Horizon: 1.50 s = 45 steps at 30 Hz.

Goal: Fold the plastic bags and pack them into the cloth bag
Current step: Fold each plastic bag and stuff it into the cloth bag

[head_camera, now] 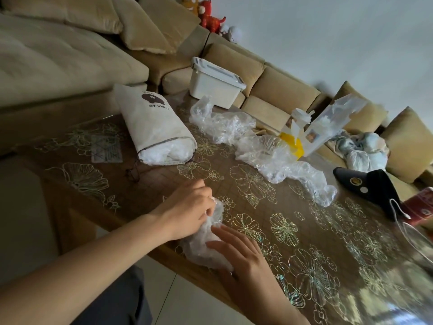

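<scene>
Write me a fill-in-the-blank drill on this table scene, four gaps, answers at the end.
1. The cloth bag lies on its ____.
2. The plastic bag, pinched by the left hand and pressed by the right hand, lies at the table's ____.
3. The table's surface is patterned with gold ____.
4. The lidded box is coloured ____.

Missing words: side; edge; flowers; white.

The cloth bag (154, 127) is laid on the table (304, 231) at the left, seemingly filled; loose plastic bags (269, 156) are spread to its right, a box (214, 83) is set behind, one bag (196, 252) at the near edge.
</scene>
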Each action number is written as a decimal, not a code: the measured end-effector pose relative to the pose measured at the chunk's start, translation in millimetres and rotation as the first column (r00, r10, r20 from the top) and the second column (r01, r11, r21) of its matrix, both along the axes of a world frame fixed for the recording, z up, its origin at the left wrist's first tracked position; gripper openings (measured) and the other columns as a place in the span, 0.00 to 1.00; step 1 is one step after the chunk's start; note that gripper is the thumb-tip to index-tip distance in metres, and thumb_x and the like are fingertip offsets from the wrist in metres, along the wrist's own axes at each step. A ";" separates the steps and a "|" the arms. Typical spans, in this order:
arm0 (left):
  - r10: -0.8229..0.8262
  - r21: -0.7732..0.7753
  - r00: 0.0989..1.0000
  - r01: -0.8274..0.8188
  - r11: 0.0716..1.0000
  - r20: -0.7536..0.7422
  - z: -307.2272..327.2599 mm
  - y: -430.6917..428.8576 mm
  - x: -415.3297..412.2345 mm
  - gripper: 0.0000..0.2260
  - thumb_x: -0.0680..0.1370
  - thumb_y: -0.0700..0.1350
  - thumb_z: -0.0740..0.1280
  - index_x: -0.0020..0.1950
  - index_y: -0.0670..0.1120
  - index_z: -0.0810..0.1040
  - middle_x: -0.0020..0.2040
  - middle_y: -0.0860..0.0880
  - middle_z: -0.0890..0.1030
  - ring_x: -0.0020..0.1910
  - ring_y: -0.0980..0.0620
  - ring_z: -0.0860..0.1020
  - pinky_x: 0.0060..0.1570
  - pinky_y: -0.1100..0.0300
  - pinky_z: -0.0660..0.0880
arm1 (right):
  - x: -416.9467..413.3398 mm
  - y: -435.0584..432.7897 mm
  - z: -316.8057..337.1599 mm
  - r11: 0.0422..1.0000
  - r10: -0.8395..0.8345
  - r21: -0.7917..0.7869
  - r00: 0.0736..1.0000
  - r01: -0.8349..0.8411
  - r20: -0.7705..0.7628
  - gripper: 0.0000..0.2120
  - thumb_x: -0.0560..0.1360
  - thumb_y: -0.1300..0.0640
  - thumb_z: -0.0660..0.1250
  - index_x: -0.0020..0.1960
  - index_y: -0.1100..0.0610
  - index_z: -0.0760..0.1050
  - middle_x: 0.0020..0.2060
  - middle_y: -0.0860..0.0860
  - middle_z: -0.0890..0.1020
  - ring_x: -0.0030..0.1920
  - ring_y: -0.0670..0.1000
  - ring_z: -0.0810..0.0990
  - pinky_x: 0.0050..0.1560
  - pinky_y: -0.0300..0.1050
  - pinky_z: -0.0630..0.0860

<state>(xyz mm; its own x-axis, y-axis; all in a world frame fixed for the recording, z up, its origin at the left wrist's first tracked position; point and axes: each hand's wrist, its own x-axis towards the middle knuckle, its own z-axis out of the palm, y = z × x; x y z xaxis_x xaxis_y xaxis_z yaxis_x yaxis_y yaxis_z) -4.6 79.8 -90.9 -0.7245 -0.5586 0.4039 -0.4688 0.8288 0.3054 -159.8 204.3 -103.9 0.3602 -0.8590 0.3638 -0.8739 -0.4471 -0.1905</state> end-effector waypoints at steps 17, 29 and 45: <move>-0.043 0.490 0.991 -0.023 0.871 0.124 17.3 -8.0 17.7 0.45 0.58 0.83 0.42 0.38 0.47 0.78 0.42 0.54 0.79 0.46 0.50 0.80 0.48 0.58 0.71 | 0.1 -64.8 43.1 0.821 -0.261 0.555 0.953 0.134 0.156 0.05 0.75 0.61 0.66 0.44 0.58 0.81 0.34 0.47 0.81 0.34 0.44 0.77 0.39 0.41 0.75; -0.012 0.457 0.983 -0.075 0.886 0.184 7.2 -12.3 15.0 0.21 0.78 0.54 0.62 0.30 0.44 0.75 0.51 0.48 0.82 0.47 0.51 0.78 0.58 0.53 0.66 | 6.2 -54.5 27.8 0.841 -0.439 0.439 0.873 0.315 0.214 0.03 0.75 0.56 0.68 0.48 0.53 0.77 0.36 0.45 0.78 0.32 0.40 0.73 0.34 0.34 0.72; 0.061 0.297 0.998 -0.055 0.953 -0.010 -5.3 1.6 13.5 0.11 0.72 0.45 0.71 0.54 0.51 0.75 0.51 0.57 0.78 0.54 0.57 0.75 0.58 0.55 0.69 | 1.8 -15.7 -11.6 0.997 -0.067 0.021 0.998 0.068 -0.016 0.16 0.81 0.49 0.54 0.65 0.52 0.71 0.65 0.48 0.75 0.68 0.45 0.70 0.67 0.49 0.69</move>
<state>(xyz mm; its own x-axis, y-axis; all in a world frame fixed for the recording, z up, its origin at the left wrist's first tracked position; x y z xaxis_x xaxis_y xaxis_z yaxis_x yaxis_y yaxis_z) 8.9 81.4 -96.2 -0.6809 -0.6963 0.2270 -0.5053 0.6710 0.5426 -158.1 188.6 -115.5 0.3067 -0.8890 0.3399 -0.9049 -0.3831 -0.1855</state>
